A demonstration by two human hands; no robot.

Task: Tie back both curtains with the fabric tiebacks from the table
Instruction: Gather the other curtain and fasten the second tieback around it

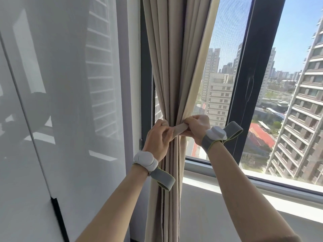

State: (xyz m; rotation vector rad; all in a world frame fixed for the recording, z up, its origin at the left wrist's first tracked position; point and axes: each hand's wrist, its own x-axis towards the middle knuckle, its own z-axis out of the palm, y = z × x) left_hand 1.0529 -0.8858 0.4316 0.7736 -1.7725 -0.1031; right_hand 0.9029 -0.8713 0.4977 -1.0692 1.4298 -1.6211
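Head view: a beige pleated fabric curtain (pixel 167 84) hangs at the left side of the dark-framed window (pixel 257 67), gathered into a narrow bundle at hand height. The beige fabric tieback strip (pixel 180 128) lies across the front of that bundle, touching the folds.

The left hand (pixel 158 138) is on the left of the bundle, its grip narrow, with finger and thumb pinching one end of the strip. The right hand (pixel 196 127) is on the right, its grip curled tight over the other part of the strip. How the strip passes behind the curtain is hidden. Each wrist carries a white sensor pod on a grey band (pixel 145 158), and each band has a loose tail. A glossy white cabinet panel (pixel 52 102) stands to the left. The second curtain and the worktop are out of frame.

Assessment: the first curtain is being bound and no fastening is visible yet.

Risks:
- The pale outer fold on the right could slip out of the bundle if tension drops on that side.
- The left pinch holds little fabric, so a sharp pull could free that end.
- A slack tie would probably slide down the smooth folds.
- A hanging band tail could get caught in the tie.
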